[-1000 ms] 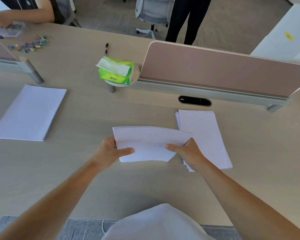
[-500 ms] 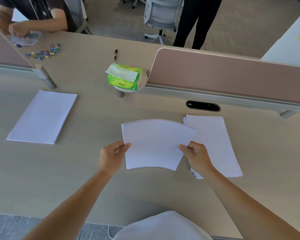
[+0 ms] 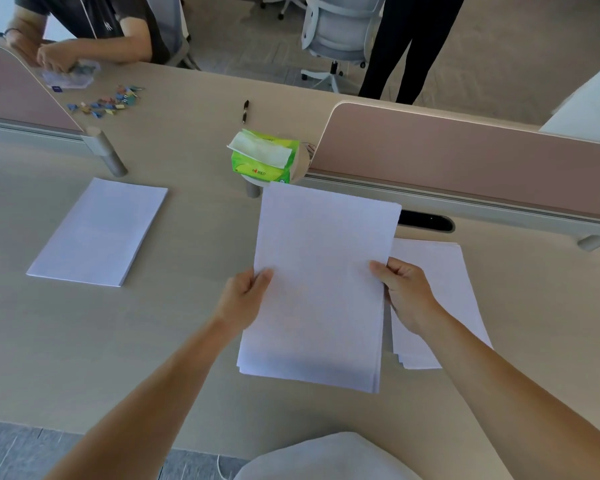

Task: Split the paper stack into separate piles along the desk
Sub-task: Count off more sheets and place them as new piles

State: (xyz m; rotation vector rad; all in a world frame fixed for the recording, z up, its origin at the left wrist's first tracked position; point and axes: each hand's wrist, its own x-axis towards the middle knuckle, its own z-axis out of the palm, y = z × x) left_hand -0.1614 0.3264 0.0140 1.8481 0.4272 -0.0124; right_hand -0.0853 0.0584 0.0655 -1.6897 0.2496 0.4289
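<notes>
Sheets (image 3: pixel 321 285) held by both my hands, left (image 3: pixel 245 299) and right (image 3: pixel 404 296), fingers pinching side edges; piles lie left (image 3: pixel 97 232) and right (image 3: pixel 440 289).

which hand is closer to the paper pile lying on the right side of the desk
Right. The right hand sits directly over that pile's left edge, while the left hand grips the far side of the held sheets.

The desk (image 3: pixel 187 341) I'm working at is looking like pale matt wood laminate, super smooth. The sheets (image 3: pixel 319 289) I'm gripping are plain matt white paper, same as the pile (image 3: pixel 97 233) lying left of them. Behind them the tissue pack (image 3: pixel 264 157) is shining, glossy green plastic, beside a dull pink divider (image 3: pixel 465 168) on grey metal-looking posts.
</notes>
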